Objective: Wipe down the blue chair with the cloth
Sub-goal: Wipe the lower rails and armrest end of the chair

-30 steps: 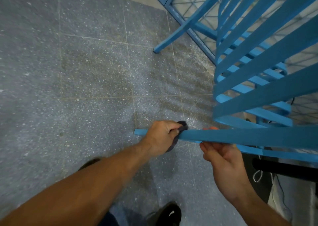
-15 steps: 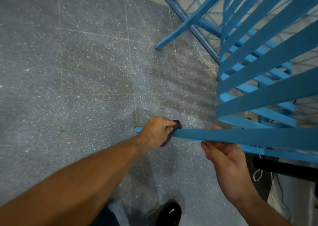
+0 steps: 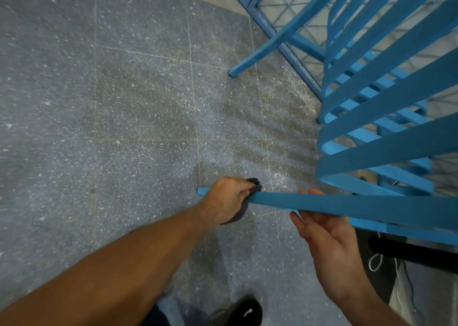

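Blue chair (image 3: 359, 205) fills the right side, its nearest bar running straight across, free tip pointing left. Left hand (image 3: 226, 199) is clenched round that bar with the dark cloth (image 3: 241, 213) wrapped under it, just short of the tip; right hand (image 3: 327, 234) grips the bar from below, beside it. Beyond, slats fan away rightward, so the next stroke likely runs along that axis

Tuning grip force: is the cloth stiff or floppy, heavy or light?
Likely floppy: the cloth bunches in the left hand and droops below the slat. Probably light: one hand's fingers hold it all.
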Available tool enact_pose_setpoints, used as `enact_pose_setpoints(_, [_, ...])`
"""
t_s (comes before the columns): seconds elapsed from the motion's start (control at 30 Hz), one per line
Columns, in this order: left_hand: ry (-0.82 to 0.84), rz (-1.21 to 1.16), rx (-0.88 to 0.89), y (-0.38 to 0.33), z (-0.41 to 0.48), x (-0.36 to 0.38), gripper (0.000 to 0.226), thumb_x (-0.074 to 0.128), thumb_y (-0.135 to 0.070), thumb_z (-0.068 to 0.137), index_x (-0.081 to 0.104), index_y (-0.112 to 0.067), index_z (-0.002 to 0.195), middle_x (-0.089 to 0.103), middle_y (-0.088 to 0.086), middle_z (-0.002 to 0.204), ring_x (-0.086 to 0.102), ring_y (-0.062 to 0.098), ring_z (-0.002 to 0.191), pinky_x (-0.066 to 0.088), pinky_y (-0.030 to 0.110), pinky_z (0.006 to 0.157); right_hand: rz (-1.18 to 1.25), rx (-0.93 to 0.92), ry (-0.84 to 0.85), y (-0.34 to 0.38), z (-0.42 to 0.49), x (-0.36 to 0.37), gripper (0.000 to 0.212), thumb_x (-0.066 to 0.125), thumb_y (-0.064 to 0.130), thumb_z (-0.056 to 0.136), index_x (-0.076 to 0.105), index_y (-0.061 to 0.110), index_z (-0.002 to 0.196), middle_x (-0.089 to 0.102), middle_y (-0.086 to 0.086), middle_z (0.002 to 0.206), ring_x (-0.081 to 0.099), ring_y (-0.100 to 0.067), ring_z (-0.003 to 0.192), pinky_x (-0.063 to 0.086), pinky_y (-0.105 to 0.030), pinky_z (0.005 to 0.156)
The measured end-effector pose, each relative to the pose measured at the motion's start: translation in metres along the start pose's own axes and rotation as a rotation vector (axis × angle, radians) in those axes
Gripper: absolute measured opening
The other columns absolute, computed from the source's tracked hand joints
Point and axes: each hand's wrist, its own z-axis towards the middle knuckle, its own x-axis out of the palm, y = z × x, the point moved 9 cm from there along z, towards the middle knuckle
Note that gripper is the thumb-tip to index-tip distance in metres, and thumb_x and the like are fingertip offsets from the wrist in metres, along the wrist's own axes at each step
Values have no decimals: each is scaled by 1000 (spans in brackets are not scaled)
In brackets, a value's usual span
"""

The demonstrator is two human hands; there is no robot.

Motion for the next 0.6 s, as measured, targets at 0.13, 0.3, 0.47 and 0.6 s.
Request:
enact_pose_setpoints(0.13, [-18,39,-24,4,-1,1,28,56,-7,94,71,-14,116,69,3,117,65,19,106,47,27,101,7,-1,-18,-1,0,-2,49,41,-18,91,50,9,131,62,-1,127,59,-9,119,45,-29,101])
enact_pose_setpoints(0.3, [-102,19,100,-21,-7,-7,27,56,-7,92,73,-16,112,71,2,112,65,15,101,47,22,98,35,-4,-5,-4,2,0,49,42,-19,91,50,7,132,62,-4,127,58,-11,120,45,-24,99])
enact_pose_setpoints(0.47, [-33,131,-47,10,-1,-2,30,56,-6,90,71,-15,115,70,7,114,65,26,104,49,34,98,14,-8,-24,-5,3,-1,45,44,-17,91,56,11,124,66,-2,117,62,-11,112,49,-18,94])
enact_pose_setpoints(0.6, [-140,13,145,-37,-14,-6,30,57,-3,89,72,-12,113,71,5,113,65,17,104,48,25,99,-29,-16,-19,-5,3,0,47,44,-19,89,52,3,129,61,-3,105,59,-2,89,47,-20,83])
